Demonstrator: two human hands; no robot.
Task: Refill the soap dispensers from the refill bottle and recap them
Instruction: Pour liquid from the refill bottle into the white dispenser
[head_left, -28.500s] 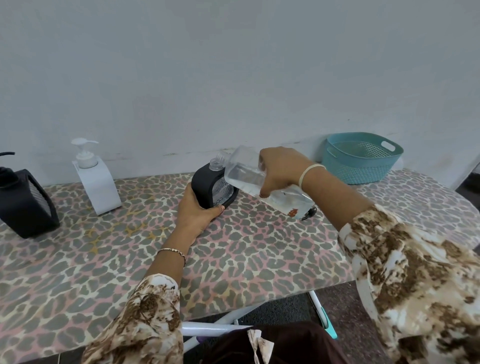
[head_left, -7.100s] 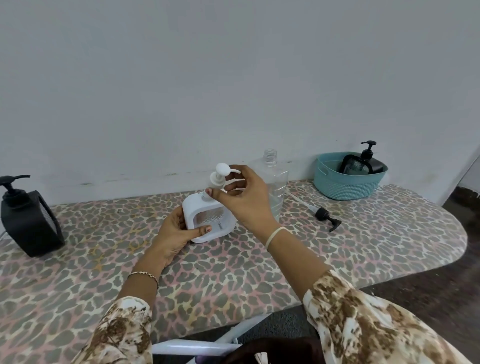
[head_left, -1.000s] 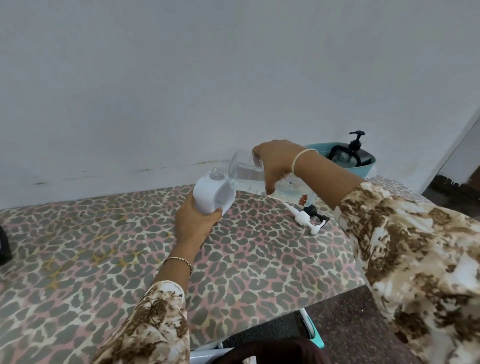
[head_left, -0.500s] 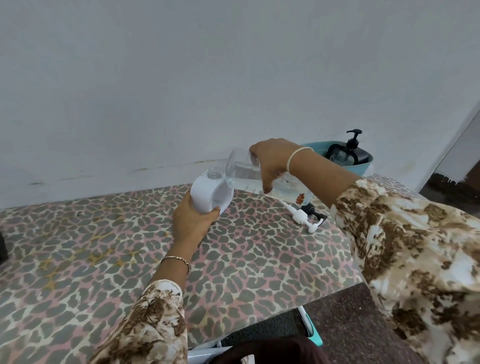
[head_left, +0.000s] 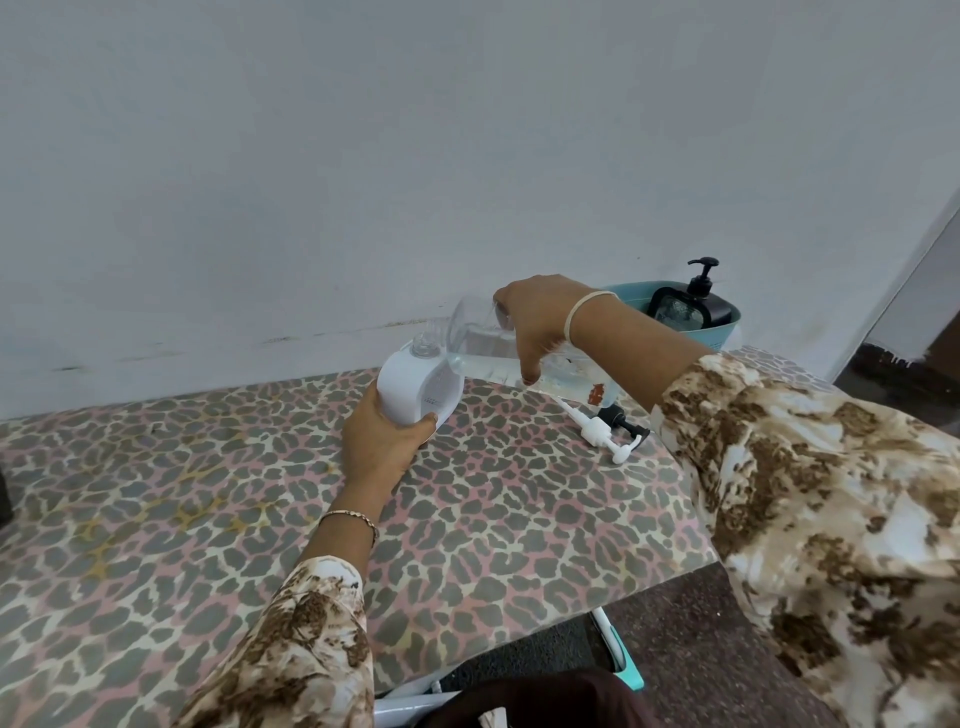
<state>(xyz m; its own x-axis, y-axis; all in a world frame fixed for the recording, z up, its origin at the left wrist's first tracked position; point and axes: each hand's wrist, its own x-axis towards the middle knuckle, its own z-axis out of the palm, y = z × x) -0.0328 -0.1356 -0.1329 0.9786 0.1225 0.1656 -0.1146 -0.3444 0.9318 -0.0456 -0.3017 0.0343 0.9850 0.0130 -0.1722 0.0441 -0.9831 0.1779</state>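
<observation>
My left hand (head_left: 382, 447) grips the white soap dispenser (head_left: 415, 387) from below; it stands uncapped on the leopard-print table (head_left: 208, 519). My right hand (head_left: 535, 322) holds the clear refill bottle (head_left: 483, 348) tipped to the left, its neck over the dispenser's open mouth. The white pump cap (head_left: 600, 431) lies on the table to the right, beside a black pump cap (head_left: 621, 421).
A teal basket (head_left: 724, 335) at the back right against the wall holds a black dispenser (head_left: 691, 306) with its pump on. The table's front edge runs near my lap. A dark object shows at the far left edge.
Over the last second the refill bottle has tipped a little further over the white dispenser's mouth. Both hands keep their holds; the view has shifted slightly.
</observation>
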